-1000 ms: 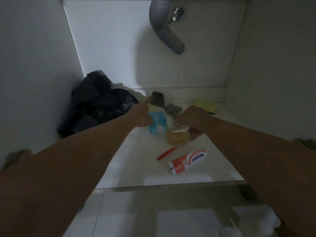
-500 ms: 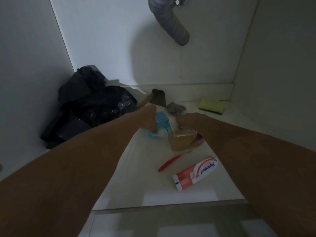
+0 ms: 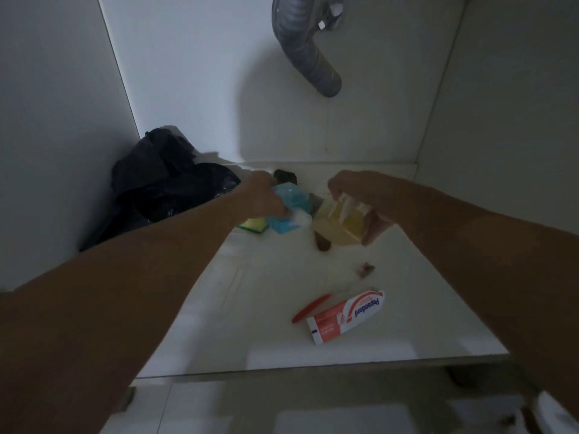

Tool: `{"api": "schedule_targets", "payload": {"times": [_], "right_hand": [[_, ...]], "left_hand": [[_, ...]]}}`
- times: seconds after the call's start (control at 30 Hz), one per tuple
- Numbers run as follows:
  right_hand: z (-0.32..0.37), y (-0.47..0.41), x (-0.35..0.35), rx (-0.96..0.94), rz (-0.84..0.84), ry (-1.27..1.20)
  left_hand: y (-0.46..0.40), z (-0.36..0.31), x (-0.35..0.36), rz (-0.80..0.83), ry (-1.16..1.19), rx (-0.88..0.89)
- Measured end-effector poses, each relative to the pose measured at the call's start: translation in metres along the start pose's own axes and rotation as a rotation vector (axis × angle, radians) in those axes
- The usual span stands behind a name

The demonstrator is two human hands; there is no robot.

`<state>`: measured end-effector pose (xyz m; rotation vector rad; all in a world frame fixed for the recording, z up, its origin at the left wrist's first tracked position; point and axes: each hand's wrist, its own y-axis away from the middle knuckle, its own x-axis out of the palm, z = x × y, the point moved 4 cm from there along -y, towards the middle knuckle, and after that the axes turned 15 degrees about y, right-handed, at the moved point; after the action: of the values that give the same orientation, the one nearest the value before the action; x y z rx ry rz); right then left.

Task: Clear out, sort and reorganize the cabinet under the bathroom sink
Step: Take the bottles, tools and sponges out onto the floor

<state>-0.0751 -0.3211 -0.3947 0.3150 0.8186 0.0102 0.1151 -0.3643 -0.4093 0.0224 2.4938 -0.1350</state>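
Observation:
Both my arms reach into the white cabinet under the sink. My left hand grips a blue clear box with something white inside, lifted and tilted off the floor. My right hand holds a yellowish clear box, also raised and tilted. A yellow-green sponge lies just under the blue box. A red toothbrush and a red-and-white toothpaste box lie nearer the front edge.
A crumpled black plastic bag fills the back left corner. A grey corrugated drain hose hangs from above. A dark object sits at the back wall. Small brown bits lie on the cabinet floor.
Both hands have lifted their boxes off the cabinet floor and tilted them. A sponge now shows under the blue box, and small brown bits are uncovered where the yellowish box stood.

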Motion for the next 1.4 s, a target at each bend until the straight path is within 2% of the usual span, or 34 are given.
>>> {"api": "schedule_targets", "payload": {"times": [0.17, 0.23, 0.47, 0.63, 0.93, 1.1, 1.23, 1.4], "right_hand": [[-0.020, 0.033, -0.040, 0.039, -0.037, -0.026], [-0.037, 0.049, -0.049, 0.013, -0.033, -0.042], [-0.107, 0.105, -0.065, 0.046, -0.005, -0.098], [-0.147, 0.149, -0.055, 0.060, 0.034, -0.004], [-0.209, 0.200, 0.038, 0.110, 0.072, 0.055], [-0.232, 0.206, 0.095, 0.122, 0.128, 0.140], [-0.247, 0.207, 0.134, 0.122, 0.046, 0.228], [-0.265, 0.205, 0.172, 0.201, -0.025, 0.175]], "left_hand": [[0.035, -0.039, -0.003, 0.040, 0.409, -0.075], [0.054, -0.053, 0.004, 0.066, 0.506, -0.097], [0.142, -0.073, 0.055, 0.315, 0.557, -0.247], [0.205, -0.058, 0.090, 0.396, 0.629, -0.402], [0.284, 0.030, 0.132, 0.551, 0.590, -0.698], [0.296, 0.079, 0.144, 0.523, 0.565, -0.786], [0.300, 0.112, 0.157, 0.465, 0.626, -0.846], [0.299, 0.137, 0.176, 0.428, 0.631, -0.881]]}}
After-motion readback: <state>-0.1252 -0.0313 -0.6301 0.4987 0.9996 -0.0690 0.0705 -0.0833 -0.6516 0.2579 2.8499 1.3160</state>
